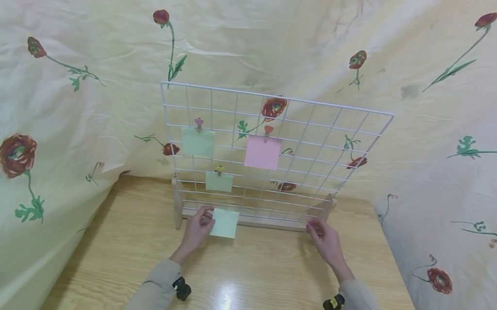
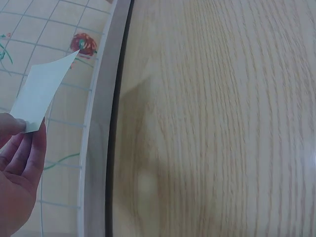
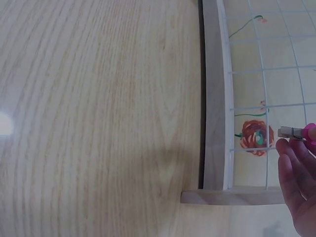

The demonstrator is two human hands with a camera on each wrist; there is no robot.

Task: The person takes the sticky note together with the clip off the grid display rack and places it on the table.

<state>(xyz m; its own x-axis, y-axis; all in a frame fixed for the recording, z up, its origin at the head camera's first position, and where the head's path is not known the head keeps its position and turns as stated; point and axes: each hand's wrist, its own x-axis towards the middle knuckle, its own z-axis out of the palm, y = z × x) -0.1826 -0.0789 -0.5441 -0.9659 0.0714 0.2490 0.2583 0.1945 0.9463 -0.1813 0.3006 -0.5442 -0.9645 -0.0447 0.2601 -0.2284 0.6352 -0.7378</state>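
Observation:
My left hand [image 1: 199,228] pinches a pale green paper note [image 1: 225,223] by its left edge, in front of the lower part of a white wire grid [image 1: 301,149]. In the left wrist view the note [image 2: 42,91] bends a little, with the thumb on its near corner. On the right, my right hand [image 1: 326,241] pinches a small wooden clothespin [image 3: 291,132] with a bright pink end, near the grid's lower right corner. A green note [image 1: 198,143], a pink note [image 1: 263,152] and a smaller green note [image 1: 218,182] hang on the grid from clips.
The grid stands in a wooden base [image 1: 265,222] with side feet on a wood-grain table [image 1: 264,283]. Behind and at both sides hangs a cream cloth [image 1: 110,13] printed with red flowers. Each wrist carries a small black camera.

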